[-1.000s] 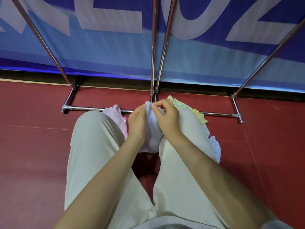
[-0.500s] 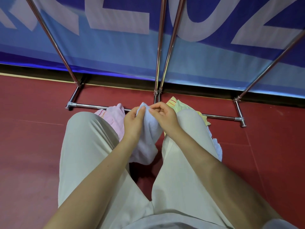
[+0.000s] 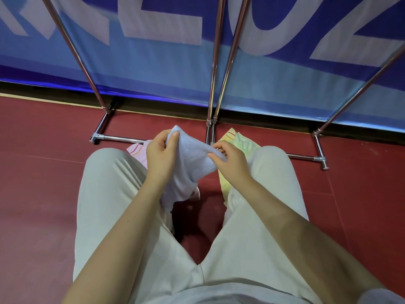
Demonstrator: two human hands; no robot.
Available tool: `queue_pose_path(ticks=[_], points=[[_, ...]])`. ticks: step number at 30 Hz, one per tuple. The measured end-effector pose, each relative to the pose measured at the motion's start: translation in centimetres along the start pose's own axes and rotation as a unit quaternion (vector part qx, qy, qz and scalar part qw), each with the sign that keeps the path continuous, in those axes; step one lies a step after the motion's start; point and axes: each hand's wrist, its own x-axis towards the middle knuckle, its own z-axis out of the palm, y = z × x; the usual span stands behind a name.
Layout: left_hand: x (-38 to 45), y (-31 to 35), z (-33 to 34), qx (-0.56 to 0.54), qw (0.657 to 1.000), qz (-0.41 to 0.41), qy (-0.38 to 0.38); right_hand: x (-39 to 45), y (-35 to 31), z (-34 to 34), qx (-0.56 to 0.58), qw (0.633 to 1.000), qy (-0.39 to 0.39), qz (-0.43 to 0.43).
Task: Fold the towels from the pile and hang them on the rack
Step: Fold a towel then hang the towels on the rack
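A pale blue towel [image 3: 192, 159] hangs between my knees, held up by both hands. My left hand [image 3: 161, 153] pinches one upper corner between thumb and fingers. My right hand [image 3: 230, 160] pinches the top edge a little to the right, so the edge stretches between the hands. The rest of the towel droops below my left wrist. A pink towel [image 3: 137, 150] lies on the floor by my left knee. A yellow-green towel [image 3: 238, 140] lies by my right knee. The chrome rack [image 3: 213, 62] stands just beyond them, its poles rising out of view.
The rack's low base bar [image 3: 122, 138] runs across the red floor [image 3: 43, 183] with feet at left and right [image 3: 321, 160]. A blue banner with large white letters [image 3: 153, 62] stands behind the rack. My cream trouser legs [image 3: 105, 194] fill the foreground.
My hands have drawn apart along the blue towel's top edge, the left moving left and up. The towel has spread wider between them.
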Motion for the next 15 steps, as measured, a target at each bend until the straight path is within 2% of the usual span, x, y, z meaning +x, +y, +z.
queue_pose_path(ticks=[7, 11, 12, 15], points=[[-1.8, 0.7, 1.8, 0.032, 0.994, 0.065, -0.088, 0.2, 2.2, -0.6, -0.164, 0.986, -0.039, 0.005], [-1.6, 0.5, 1.8, 0.002, 0.996, 0.050, -0.076, 0.4, 3.1, -0.6, -0.235, 0.972, -0.020, -0.004], [-1.4, 0.3, 1.6, -0.010, 0.997, 0.038, -0.062, 0.5, 3.1, -0.6, -0.206, 0.978, -0.016, 0.009], [-0.7, -0.1, 1.1, -0.041, 0.999, 0.013, -0.016, 1.0, 2.4, -1.0, -0.013, 0.995, -0.038, 0.092]])
